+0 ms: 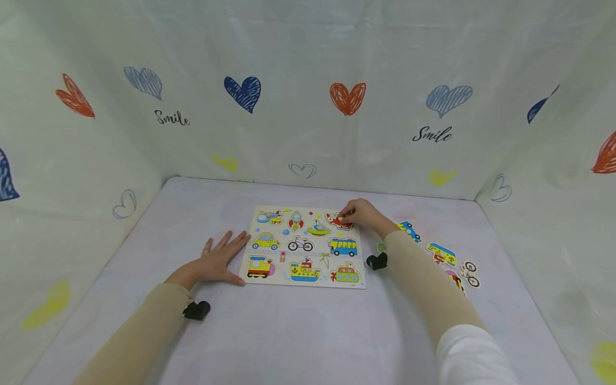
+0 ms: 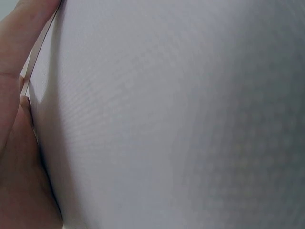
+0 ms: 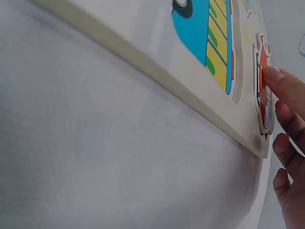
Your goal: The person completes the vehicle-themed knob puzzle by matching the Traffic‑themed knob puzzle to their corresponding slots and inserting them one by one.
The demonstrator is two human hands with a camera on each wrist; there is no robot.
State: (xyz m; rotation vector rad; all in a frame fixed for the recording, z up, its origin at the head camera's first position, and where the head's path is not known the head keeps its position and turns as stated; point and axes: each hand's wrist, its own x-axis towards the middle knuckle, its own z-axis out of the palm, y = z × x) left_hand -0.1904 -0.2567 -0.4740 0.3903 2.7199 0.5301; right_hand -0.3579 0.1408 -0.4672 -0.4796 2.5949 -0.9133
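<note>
A pale puzzle board (image 1: 284,253) printed with vehicles lies flat on the table. At its upper right corner my right hand (image 1: 363,214) pinches a red helicopter puzzle piece (image 1: 335,220). In the right wrist view the helicopter piece (image 3: 262,90) sits at the board's surface, slightly tilted over its outline; whether it lies fully inside cannot be told. My left hand (image 1: 218,262) is spread on the table, fingertips and thumb touching the board's left edge. The left wrist view shows part of that hand (image 2: 19,186) beside the pale tabletop.
Loose puzzle pieces lie right of the board: a blue and yellow vehicle (image 1: 408,231), a bus-like piece (image 1: 441,254), a bicycle piece (image 1: 470,274) and others partly under the right sleeve (image 1: 428,289). A hanging curtain (image 1: 298,133) with hearts surrounds the table (image 1: 298,331).
</note>
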